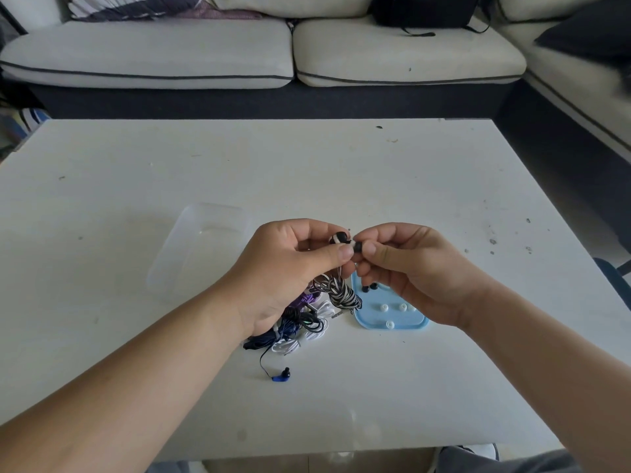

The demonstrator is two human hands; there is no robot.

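Left hand (290,264) pinches the striped earphone (338,238); right hand (403,268) pinches its black ear tip (357,246), apparently seating it; next move calls for a square, firm push.

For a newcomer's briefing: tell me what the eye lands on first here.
Mid-table, the left hand pinches an earbud whose black-and-white striped cable dangles in a bundle, while the right hand pinches a small black ear tip beside it. Beneath them lie a tangle of earphones and a light blue tray of spare tips.
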